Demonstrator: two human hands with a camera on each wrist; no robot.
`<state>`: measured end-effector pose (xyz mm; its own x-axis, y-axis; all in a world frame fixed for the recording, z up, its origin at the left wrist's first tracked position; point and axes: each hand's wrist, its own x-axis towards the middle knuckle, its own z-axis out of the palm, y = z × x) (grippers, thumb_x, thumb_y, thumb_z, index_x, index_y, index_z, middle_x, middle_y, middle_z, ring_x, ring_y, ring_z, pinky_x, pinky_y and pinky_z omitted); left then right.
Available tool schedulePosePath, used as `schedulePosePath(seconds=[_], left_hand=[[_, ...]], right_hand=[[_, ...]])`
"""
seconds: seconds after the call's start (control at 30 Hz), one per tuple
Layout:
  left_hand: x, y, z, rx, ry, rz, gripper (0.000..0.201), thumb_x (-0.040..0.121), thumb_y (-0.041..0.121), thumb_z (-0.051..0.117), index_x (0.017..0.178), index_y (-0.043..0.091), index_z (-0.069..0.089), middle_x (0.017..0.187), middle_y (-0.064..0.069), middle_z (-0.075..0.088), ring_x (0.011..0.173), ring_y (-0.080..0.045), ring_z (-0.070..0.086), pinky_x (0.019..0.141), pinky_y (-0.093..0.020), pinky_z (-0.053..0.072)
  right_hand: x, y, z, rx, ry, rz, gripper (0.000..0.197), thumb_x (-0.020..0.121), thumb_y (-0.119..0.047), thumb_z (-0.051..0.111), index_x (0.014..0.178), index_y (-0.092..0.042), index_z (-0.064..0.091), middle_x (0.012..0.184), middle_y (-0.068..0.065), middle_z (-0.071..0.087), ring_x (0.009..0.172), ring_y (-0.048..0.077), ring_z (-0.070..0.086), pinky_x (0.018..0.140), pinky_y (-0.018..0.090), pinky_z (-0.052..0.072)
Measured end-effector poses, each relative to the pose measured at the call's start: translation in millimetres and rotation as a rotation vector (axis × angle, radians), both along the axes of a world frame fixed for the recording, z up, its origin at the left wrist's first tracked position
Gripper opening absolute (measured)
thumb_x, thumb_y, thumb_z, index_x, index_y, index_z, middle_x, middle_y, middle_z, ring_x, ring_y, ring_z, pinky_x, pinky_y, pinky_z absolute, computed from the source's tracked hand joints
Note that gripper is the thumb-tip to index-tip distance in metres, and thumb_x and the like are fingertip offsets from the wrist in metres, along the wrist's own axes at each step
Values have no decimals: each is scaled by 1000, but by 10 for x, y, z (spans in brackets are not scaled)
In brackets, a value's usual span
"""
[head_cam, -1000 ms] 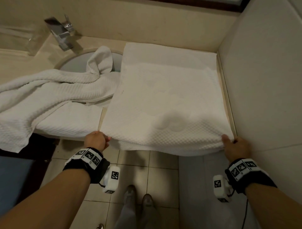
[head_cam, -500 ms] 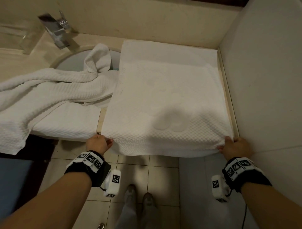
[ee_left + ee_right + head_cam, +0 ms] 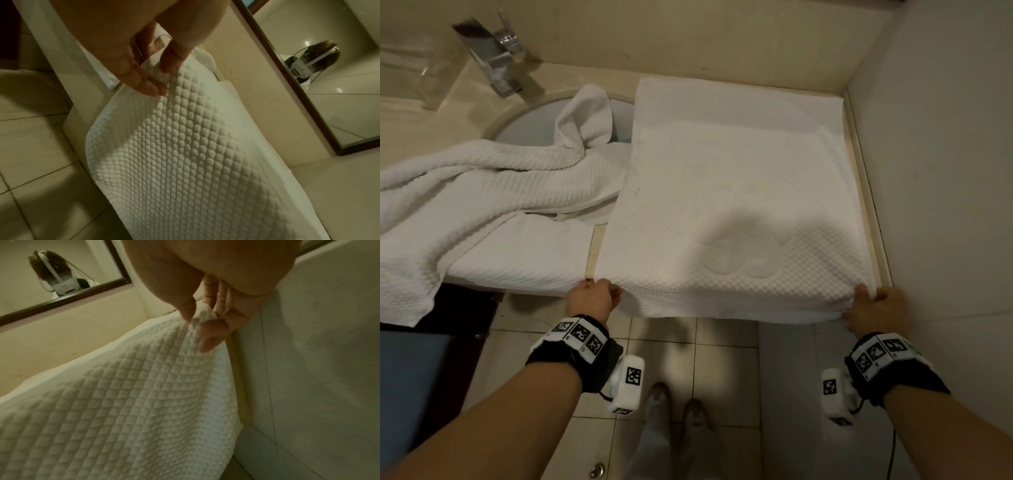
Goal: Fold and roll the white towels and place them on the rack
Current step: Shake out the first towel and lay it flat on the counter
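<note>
White waffle-weave towel spread flat on the surface, near edge draped over its front. Left grip pinching the near-left corner, right grip pinching the near-right corner.

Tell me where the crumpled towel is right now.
In the head view the crumpled towel lies on the left of the counter, one end draped into the sink below the faucet, beside the flat towel.

White towels on vanity counter.
Folded waffle-weave towel lies flat against the right wall, near edge overhanging the counter; second towel lies crumpled just left, draped into the basin.
</note>
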<state>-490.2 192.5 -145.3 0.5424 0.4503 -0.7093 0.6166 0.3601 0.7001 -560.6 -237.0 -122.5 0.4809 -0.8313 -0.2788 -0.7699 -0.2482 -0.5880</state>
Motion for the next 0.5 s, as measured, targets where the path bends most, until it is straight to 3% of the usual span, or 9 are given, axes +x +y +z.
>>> schedulePosePath(seconds=[0.17,0.23,0.33,0.43,0.5], left_hand=[[-10,-16,48,59,-4,-19,16,89,-6,52,77,4,57,81,-18,65,73,-26,64,69,-32,54],[4,3,11,57,-6,-27,14,89,-5,52,79,4,56,83,-18,66,73,-26,64,71,-33,56],[26,38,-40,37,0,-44,15,91,-4,51,79,4,55,84,-18,66,71,-24,65,70,-31,57],[14,41,-57,36,-13,-10,11,86,-6,53,80,2,58,83,-19,68,74,-28,67,72,-33,58],[9,44,-62,33,-23,-13,10,86,-6,54,81,1,58,85,-20,68,76,-29,67,71,-34,59]], right_hand=[[-78,5,28,92,-100,28,43,84,-59,61,90,-17,59,82,14,69,74,31,66,74,47,58],[-145,12,-6,165,-114,45,29,92,-43,60,85,-14,61,78,16,67,68,30,61,63,37,52],[-239,66,-123,340,-135,39,14,95,-12,51,95,-8,64,80,13,65,64,28,59,46,27,39],[-291,148,-246,391,-127,33,16,93,-4,52,102,-12,63,88,11,68,68,30,65,53,30,44],[-313,160,-315,388,-111,-5,11,92,-5,54,97,-11,61,86,13,66,66,31,64,56,33,48]])
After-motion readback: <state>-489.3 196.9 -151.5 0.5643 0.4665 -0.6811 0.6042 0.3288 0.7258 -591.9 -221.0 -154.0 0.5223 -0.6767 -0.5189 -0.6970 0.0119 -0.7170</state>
